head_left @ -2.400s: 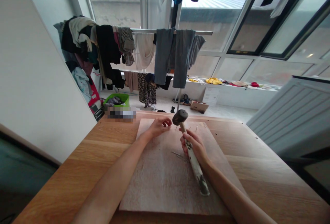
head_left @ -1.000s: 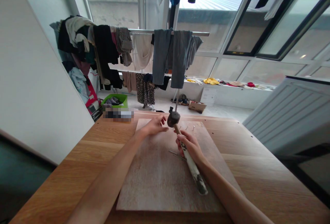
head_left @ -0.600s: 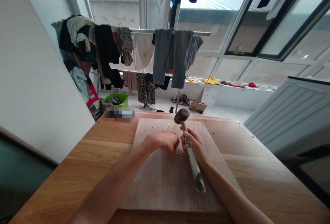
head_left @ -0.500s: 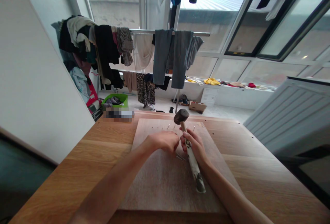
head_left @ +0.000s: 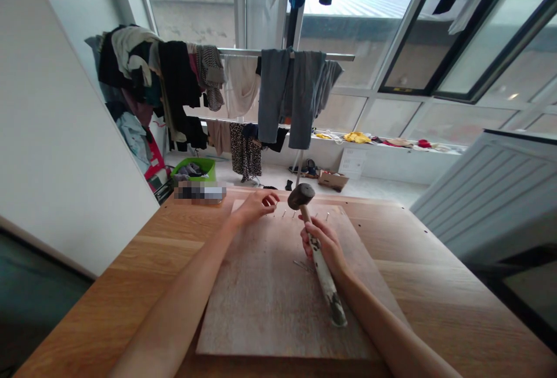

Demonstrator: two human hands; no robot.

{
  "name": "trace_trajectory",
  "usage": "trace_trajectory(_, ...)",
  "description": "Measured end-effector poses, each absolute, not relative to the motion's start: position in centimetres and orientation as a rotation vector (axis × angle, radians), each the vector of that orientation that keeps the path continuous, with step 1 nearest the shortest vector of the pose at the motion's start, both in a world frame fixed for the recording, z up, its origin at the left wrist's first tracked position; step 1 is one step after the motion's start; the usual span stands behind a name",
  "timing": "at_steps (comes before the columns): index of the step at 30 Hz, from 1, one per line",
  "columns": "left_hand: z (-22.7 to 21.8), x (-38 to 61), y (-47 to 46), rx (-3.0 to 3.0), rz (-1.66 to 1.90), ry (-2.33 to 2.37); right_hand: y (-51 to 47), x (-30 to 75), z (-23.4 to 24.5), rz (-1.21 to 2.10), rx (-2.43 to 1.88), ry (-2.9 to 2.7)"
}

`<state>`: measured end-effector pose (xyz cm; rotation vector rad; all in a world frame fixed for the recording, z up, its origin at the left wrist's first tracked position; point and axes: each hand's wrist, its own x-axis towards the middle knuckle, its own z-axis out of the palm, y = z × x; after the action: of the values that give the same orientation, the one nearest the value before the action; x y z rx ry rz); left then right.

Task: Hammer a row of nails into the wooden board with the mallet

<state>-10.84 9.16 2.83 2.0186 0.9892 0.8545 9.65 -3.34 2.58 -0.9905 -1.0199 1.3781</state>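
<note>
My right hand (head_left: 324, 242) is wrapped around the painted, worn handle of a mallet (head_left: 301, 195). Its dark head points up and away, above the board's far part. At the far left of the wooden board (head_left: 261, 297), my left hand (head_left: 257, 205) pinches a thin nail (head_left: 277, 204) between thumb and fingers, close to a line of small marks. Just right of it, several nails stand upright in a row, among them one nail (head_left: 284, 213) near my fingertips and another nail (head_left: 328, 216) further right. A few loose nails (head_left: 301, 264) lie mid-board, left of the mallet handle.
The board rests on a wooden table (head_left: 439, 291). A blurred-out item (head_left: 200, 192) sits at its far left edge. Beyond are a green basket (head_left: 211, 170), a cardboard box (head_left: 333, 180) and clothes on a drying rack (head_left: 343, 57). A white ribbed panel (head_left: 491, 186) stands at the right.
My left hand has moved away and left, from beside the loose nails to the far row, with its fingers now pinched. The mallet has shifted slightly left in my right hand.
</note>
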Motion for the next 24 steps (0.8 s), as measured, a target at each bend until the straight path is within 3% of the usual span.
trace_trajectory(24, 1.5, -11.0, 9.2, 2.081, 0.845, 0.848, -2.9, 8.5, 2.4, 1.475, -0.985, -1.224)
